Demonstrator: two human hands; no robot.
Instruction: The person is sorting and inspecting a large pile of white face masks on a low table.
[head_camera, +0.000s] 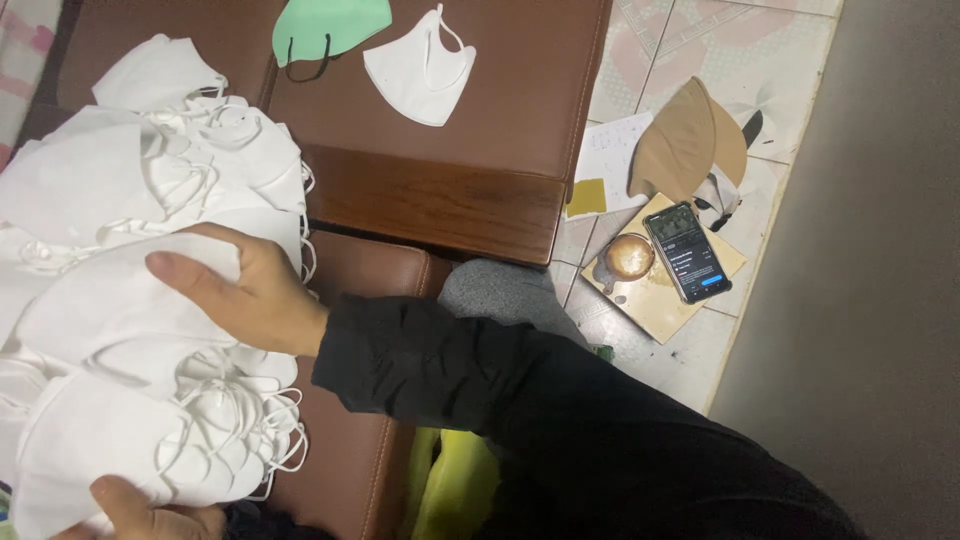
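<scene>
- Your right hand (245, 290) lies flat, fingers spread, on the heap of white masks (120, 300); pressing could crease them
- Your left hand (150, 515), below it, pinches one mask's edge; tangled ear loops (230, 420) between could drag neighbours along

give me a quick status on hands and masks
Right hand flat on white mask pile. Left hand grips pile's near edge. Green mask lies apart.

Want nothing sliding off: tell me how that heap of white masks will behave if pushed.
The pile of white masks probably shifts loosely, not as a block: the pieces lie overlapped. Tangled ear loops may drag neighbours along. They look thin and light, so the right hand likely moves them easily.
</scene>
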